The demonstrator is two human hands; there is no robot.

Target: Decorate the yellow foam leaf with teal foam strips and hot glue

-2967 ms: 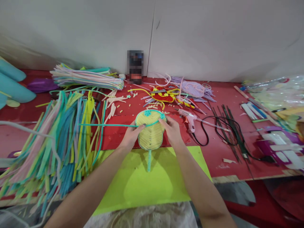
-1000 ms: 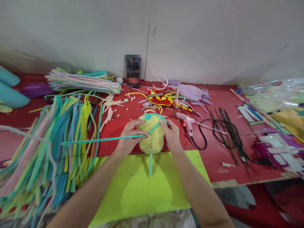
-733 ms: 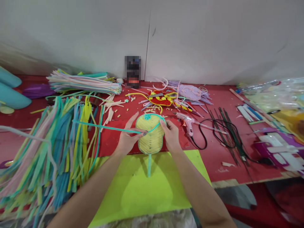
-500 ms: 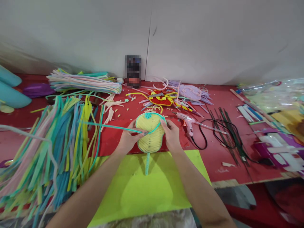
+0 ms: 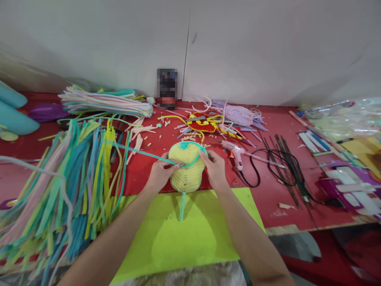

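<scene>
Between my hands is a yellow fan-shaped piece [image 5: 187, 176] made of rows of pipe cleaner, with a pale green stem [image 5: 182, 206] pointing down. A teal flower [image 5: 184, 145] sits near its top edge. My left hand [image 5: 163, 171] pinches a teal pipe cleaner [image 5: 143, 153] against the left side of the piece; its loose end stretches off to the left. With thumb and fingers, my right hand [image 5: 213, 167] grips the upper right edge, where the teal strip curves across the front. Fingers behind the piece are hidden.
Loose pipe cleaners [image 5: 80, 178] cover the left side, with a bundle [image 5: 104, 102] behind. A pink glue gun [image 5: 236, 154] with a black cord [image 5: 257, 174] lies to the right. Scissors [image 5: 196, 118] rest among yellow scraps. Lime-green sheet [image 5: 178, 246] lies in front.
The fan-shaped piece has shifted slightly left, its stem tilting a little. The teal strip's loose end slants more steeply upward to the left. Both hands keep their hold.
</scene>
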